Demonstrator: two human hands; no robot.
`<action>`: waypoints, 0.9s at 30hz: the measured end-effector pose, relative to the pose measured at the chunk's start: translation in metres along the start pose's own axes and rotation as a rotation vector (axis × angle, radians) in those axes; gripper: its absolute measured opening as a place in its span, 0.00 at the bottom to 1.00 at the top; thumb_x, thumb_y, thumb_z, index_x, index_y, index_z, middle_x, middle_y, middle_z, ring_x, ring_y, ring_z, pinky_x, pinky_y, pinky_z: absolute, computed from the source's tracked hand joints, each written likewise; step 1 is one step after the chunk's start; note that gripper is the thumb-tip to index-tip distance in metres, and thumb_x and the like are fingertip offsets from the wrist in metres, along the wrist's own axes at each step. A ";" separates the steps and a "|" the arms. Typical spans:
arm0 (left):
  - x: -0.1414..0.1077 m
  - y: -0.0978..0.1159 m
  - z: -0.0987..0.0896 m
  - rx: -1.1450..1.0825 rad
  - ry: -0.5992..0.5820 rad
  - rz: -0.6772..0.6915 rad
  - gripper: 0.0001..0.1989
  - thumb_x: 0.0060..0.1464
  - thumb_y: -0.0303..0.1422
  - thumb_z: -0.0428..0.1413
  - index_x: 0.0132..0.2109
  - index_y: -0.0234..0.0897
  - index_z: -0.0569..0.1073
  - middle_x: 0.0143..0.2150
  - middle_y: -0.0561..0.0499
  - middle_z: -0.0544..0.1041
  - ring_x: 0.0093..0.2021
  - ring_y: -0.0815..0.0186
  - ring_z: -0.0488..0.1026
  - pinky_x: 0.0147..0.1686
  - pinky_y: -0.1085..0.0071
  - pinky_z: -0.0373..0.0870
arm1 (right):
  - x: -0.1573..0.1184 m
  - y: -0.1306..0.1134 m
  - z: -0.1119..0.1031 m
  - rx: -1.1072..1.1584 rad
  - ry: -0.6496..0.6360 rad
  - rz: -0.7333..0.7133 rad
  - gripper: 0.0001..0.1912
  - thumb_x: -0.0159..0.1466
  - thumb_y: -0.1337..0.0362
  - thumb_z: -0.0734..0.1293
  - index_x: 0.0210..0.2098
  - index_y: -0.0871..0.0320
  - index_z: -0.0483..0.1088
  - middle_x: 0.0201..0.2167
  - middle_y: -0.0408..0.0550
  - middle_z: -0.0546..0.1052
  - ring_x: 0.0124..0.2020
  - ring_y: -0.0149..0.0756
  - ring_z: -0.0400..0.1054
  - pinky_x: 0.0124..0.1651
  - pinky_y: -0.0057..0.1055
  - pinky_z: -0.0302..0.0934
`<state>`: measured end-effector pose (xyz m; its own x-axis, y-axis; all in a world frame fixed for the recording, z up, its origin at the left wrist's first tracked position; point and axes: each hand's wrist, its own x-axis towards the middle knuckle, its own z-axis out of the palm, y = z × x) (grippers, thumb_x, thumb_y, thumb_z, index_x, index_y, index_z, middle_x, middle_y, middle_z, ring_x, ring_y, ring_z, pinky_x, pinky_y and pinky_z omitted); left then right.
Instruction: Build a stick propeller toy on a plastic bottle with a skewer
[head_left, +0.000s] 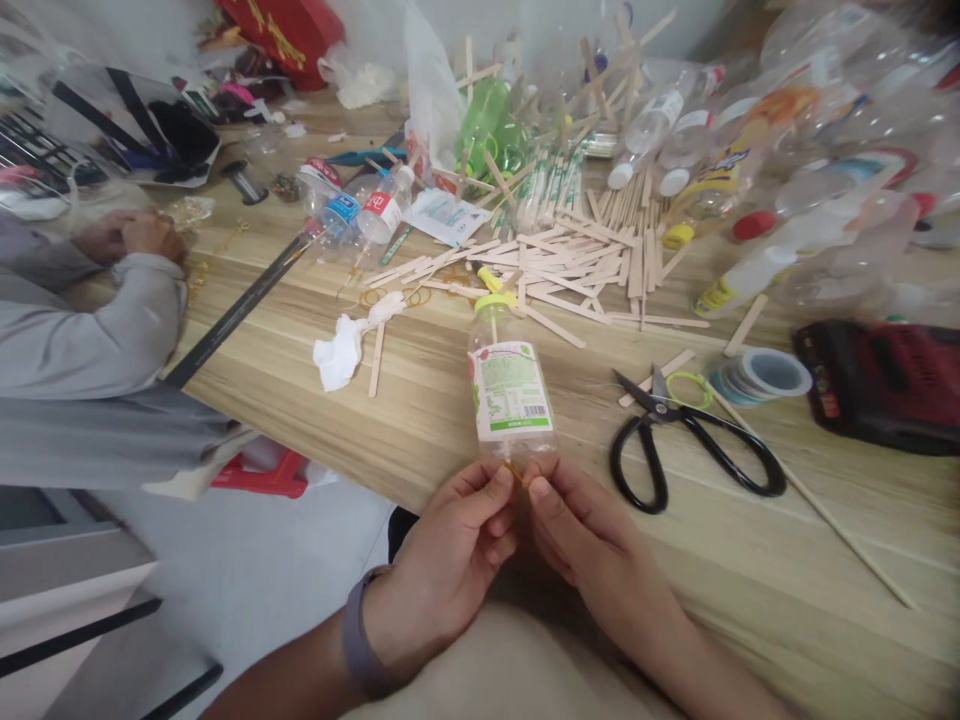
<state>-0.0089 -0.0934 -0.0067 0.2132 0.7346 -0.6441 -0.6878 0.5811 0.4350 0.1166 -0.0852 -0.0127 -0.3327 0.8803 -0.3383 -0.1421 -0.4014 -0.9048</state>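
A clear plastic bottle (511,390) with a green cap and a white-and-green label lies on the wooden table, its base toward me. At that base, a small yellowish band (514,470) is pinched between both hands. My left hand (450,560), with a purple wristband, closes thumb and finger on its left side. My right hand (592,540) grips its right side the same way. Black-handled scissors (660,410) lie open to the right of the bottle. Left of it are a crumpled white tissue (339,352) and a wooden stick (377,360).
Behind the bottle spreads a pile of wooden sticks (577,260). Plastic bottles (750,200) crowd the back right, near a red-and-black battery tool (885,385) and a tape roll (765,374). A thin rod (817,505) lies at right. Another person's hands (142,235) are at far left.
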 end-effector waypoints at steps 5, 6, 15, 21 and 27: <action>-0.001 -0.001 0.003 -0.037 -0.007 -0.008 0.18 0.39 0.34 0.70 0.28 0.33 0.68 0.21 0.60 0.61 0.21 0.78 0.53 0.19 0.82 0.51 | -0.004 -0.006 -0.001 -0.343 -0.031 -0.147 0.20 0.70 0.54 0.57 0.24 0.55 0.60 0.16 0.36 0.59 0.17 0.26 0.51 0.19 0.24 0.48; -0.001 -0.001 0.004 -0.044 0.001 -0.009 0.18 0.39 0.33 0.71 0.28 0.33 0.68 0.22 0.59 0.63 0.22 0.78 0.56 0.21 0.82 0.54 | -0.005 -0.007 0.000 -0.401 -0.045 -0.185 0.19 0.69 0.56 0.57 0.24 0.55 0.60 0.17 0.37 0.60 0.18 0.27 0.53 0.20 0.25 0.50; -0.001 -0.004 0.005 -0.038 -0.028 -0.024 0.17 0.40 0.34 0.70 0.28 0.33 0.69 0.23 0.59 0.63 0.23 0.78 0.57 0.24 0.81 0.58 | -0.009 -0.014 -0.007 -0.564 0.135 -0.557 0.14 0.60 0.66 0.66 0.19 0.56 0.66 0.23 0.44 0.68 0.29 0.33 0.65 0.29 0.27 0.60; -0.003 -0.004 0.002 0.010 -0.107 -0.058 0.19 0.45 0.38 0.69 0.31 0.31 0.68 0.25 0.58 0.62 0.21 0.80 0.51 0.18 0.83 0.49 | -0.006 -0.012 -0.013 -0.225 0.173 -0.453 0.14 0.64 0.66 0.65 0.21 0.55 0.69 0.24 0.43 0.71 0.27 0.32 0.66 0.31 0.28 0.63; -0.002 -0.005 0.003 -0.044 -0.141 -0.060 0.18 0.46 0.36 0.68 0.29 0.32 0.67 0.25 0.58 0.62 0.22 0.80 0.52 0.20 0.84 0.52 | -0.007 -0.011 -0.013 -0.334 0.133 -0.502 0.13 0.65 0.67 0.64 0.24 0.55 0.71 0.25 0.43 0.72 0.29 0.32 0.68 0.33 0.29 0.63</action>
<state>-0.0033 -0.0969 -0.0056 0.3477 0.7427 -0.5723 -0.6999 0.6117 0.3686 0.1326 -0.0838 -0.0039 -0.1791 0.9738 0.1405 0.0550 0.1525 -0.9868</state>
